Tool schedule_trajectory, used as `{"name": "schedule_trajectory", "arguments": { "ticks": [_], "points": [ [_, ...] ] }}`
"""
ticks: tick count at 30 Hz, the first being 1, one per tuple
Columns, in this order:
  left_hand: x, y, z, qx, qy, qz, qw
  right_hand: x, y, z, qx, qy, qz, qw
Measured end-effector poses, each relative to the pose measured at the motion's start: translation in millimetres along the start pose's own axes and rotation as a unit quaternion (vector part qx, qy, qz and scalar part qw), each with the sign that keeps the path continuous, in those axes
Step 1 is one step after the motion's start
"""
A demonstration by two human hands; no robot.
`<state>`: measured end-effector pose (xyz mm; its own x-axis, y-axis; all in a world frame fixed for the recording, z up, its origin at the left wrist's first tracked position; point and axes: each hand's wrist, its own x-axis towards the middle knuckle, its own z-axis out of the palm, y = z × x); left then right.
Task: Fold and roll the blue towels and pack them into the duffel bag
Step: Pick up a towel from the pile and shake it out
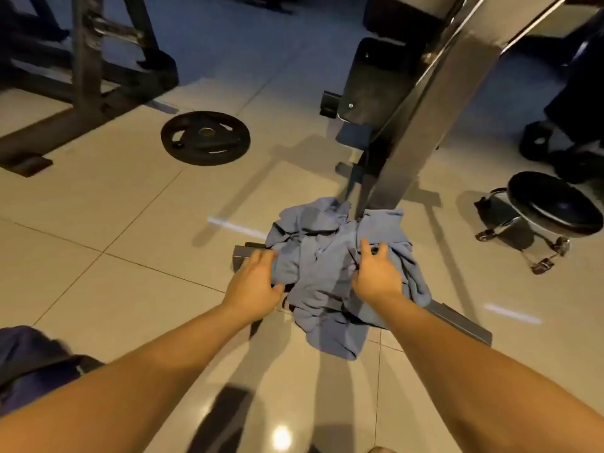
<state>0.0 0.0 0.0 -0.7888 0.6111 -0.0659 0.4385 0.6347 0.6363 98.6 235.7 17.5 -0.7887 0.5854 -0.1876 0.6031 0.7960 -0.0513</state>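
A crumpled heap of blue towels (323, 256) lies on the tiled floor, draped over the metal foot bar (457, 322) of a bench. My left hand (255, 282) is at the heap's left edge, fingers reaching into the cloth and thumb under it. My right hand (376, 273) lies on top of the heap at its right, fingers spread and slightly bent on the fabric. A dark blue bag (29, 364), likely the duffel, shows at the lower left edge, mostly cut off.
A slanted steel bench frame (434, 109) rises just behind the towels. A black weight plate (205, 137) lies on the floor at the left. A wheeled black stool (552, 204) stands at the right, a rack base (81, 103) at the far left.
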Motion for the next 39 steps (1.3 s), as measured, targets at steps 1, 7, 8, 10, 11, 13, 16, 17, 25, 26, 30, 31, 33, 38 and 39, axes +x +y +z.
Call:
{"name": "schedule_trajectory", "arguments": {
  "ticks": [1,7,8,10,11,13,16,17,25,26,30,31,33,38,39],
  "points": [
    [7.8,-0.6,13.1,0.014,-0.017,0.008,1.000,12.6,8.7,3.5,-0.015,0.009,0.019,1.000],
    [53.9,9.3,77.6,-0.013,-0.088,-0.025,0.996,69.1,46.7,16.6,0.000,-0.029,-0.029,0.999],
    [60.6,13.8,84.6,-0.004,-0.095,-0.023,0.995,70.4,48.0,17.4,-0.001,-0.038,-0.034,0.999],
    [70.3,24.9,97.7,0.023,-0.131,-0.021,0.991,71.7,49.8,22.4,-0.019,-0.031,-0.045,0.998],
    [73.5,28.8,104.7,0.034,-0.154,-0.020,0.987,69.0,49.2,24.2,-0.028,-0.020,-0.052,0.998],
    [75.6,31.5,116.8,0.056,-0.187,-0.024,0.981,62.3,48.2,21.2,-0.046,-0.012,-0.049,0.998],
    [70.1,24.2,122.2,0.072,-0.204,-0.039,0.976,63.0,47.7,7.4,0.016,-0.023,-0.057,0.998],
    [68.0,20.9,121.3,0.057,-0.201,-0.046,0.977,63.6,47.7,-3.4,0.076,-0.041,-0.063,0.994],
    [41.6,97.8,5.0,-0.304,0.020,-0.001,0.952,28.8,-9.7,-175.5,0.291,-0.106,-0.145,0.940],
    [35.4,115.0,-18.2,-0.333,0.025,0.010,0.943,17.8,-20.4,-193.1,0.313,-0.102,-0.148,0.933],
    [-0.5,153.7,-87.9,-0.378,0.019,0.000,0.926,-34.5,-59.2,-239.9,0.387,-0.040,-0.172,0.905],
    [-14.6,157.6,-101.0,-0.370,0.018,-0.018,0.929,-46.9,-65.9,-247.4,0.405,-0.026,-0.175,0.897],
    [-45.6,160.2,-124.4,-0.345,0.012,-0.025,0.938,-69.1,-76.6,-257.2,0.460,-0.023,-0.165,0.872],
    [-126.1,156.7,-185.7,-0.382,0.072,-0.027,0.921,-122.0,-106.9,-270.3,0.631,-0.106,-0.139,0.756],
    [-140.8,154.9,-197.5,-0.394,0.082,-0.033,0.915,-131.6,-114.4,-270.4,0.649,-0.130,-0.138,0.736]
  ]
}}
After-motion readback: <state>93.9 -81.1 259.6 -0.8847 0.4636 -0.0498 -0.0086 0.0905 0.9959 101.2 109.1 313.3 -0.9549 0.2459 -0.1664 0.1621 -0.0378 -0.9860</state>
